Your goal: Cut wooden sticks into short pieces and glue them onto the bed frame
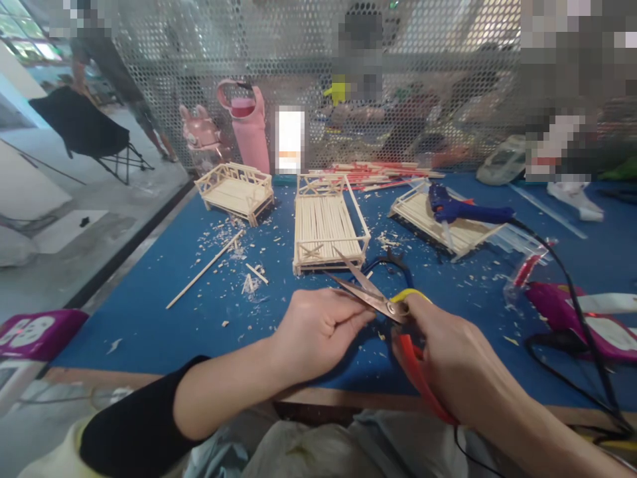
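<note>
I see the right hand (448,345) gripping red-and-yellow-handled steel scissors (385,305), their parted blades slanting forward-left over the pinched left hand (316,325) — I cannot tell what it holds — toward the pale wooden-stick miniature bed (323,222) on the blue-topped table (149,325), nearer the left hand.

I am watching a pair of scissors (381,302) being held above the blue surface (209,338), one handle showing yellow and the other red. The metal blades are standing apart in a narrow V, pointing forward and to the left. Just beyond, I am viewing a small bed (326,222) of pale wooden sticks standing upright, its base sticks lying side by side. Its near end is carrying a crossed pair, and the upper blade is overlapping it in view.
</note>
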The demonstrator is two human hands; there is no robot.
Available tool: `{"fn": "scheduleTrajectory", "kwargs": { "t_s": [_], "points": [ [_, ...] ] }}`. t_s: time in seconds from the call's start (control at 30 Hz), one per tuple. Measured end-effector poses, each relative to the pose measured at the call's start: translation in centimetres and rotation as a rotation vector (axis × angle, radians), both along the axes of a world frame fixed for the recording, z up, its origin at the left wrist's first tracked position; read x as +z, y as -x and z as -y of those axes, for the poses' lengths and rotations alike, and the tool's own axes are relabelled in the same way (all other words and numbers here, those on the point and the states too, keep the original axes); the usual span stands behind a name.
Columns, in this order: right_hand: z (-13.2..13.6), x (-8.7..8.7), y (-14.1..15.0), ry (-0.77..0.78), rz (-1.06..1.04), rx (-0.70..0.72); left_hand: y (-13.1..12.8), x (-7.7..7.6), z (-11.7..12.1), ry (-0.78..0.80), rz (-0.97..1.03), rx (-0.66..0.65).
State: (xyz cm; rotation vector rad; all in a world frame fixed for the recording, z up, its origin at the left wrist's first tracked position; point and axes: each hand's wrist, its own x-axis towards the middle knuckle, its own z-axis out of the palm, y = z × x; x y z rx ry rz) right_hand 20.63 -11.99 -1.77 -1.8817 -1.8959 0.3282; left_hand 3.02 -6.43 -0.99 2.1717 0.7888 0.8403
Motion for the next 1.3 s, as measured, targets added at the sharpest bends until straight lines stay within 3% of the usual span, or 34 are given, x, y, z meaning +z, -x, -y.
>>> {"fn": "scheduleTrajectory", "kwargs": {
  "t_s": [0.07,0.2,0.33,0.6,1.0,1.3],
  "points": [
    [-0.1,-0.2,-0.2,0.053,-0.054,-0.042,-0.2,-0.1,-0.1,0.03,-0.017,0.015],
    [-0.6,-0.4,-0.9,-0.059,-0.168,-0.014,-0.6,-0.5,-0.7,0.2,0.086,0.145],
    [-0.8,0.0,-0.9,-0.058,-0.083,0.044,-0.8,-0.7,-0.9,0.313,0.196,0.128],
    [-0.7,0.1,-0.7,-0.122,0.068,0.168,-0.7,-1.3,-0.8,0.259,0.277,0.032],
    [-0.3,-0.2,-1.4,-0.253,0.175,0.223,-0.7,-1.1,-0.8,0.089,0.292,0.091],
    [-0.4,-0.3,-1.2,-0.034,0.001,0.108,-0.5,-0.6,-1.0,0.11,0.235,0.129]
  ]
}}
